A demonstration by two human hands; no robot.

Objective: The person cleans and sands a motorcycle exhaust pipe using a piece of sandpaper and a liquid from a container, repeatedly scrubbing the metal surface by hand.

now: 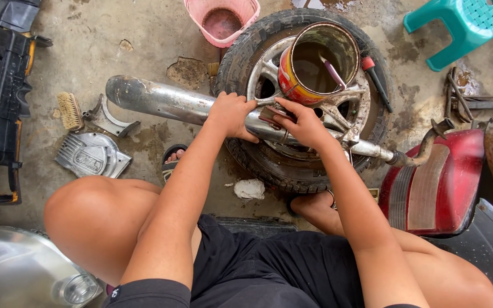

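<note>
Chrome exhaust pipe (166, 102) lay across the tyre (258, 157). The left hand (232, 114) gripped it, the right hand (300, 122) pressed a small pad (269, 116) on it. If the pipe rolled, I judged the paint can (315, 63) beside could tip.

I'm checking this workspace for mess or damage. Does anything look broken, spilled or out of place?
Yes. The grey concrete floor is cracked and chipped, with a broken patch left of the black rubber tyre. The long chrome exhaust pipe both hands grip looks grimy. A crumpled white rag lies loose beside the tyre.
</note>
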